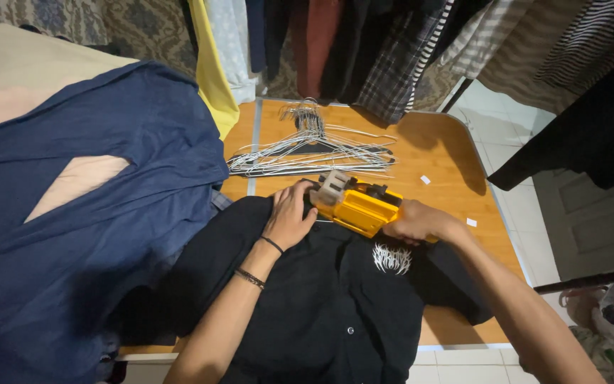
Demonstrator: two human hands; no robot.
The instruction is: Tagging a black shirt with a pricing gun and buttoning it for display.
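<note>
Shirt (335,313) flat on table (449,156); my left hand (289,217) presses collar, right hand (410,224) grips yellow tool (360,206); hangers (314,149) behind.

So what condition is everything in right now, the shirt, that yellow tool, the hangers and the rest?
Black shirt: spread flat on the table, buttoned.
Yellow tool: lying at the shirt's collar, gripped by the right hand.
Left hand: pressed flat on the shirt beside the tool.
Wire hangers: empty, piled on the wooden table.
Navy garment: draped loosely at the left.
Hanging clothes: hung along the back.
</note>
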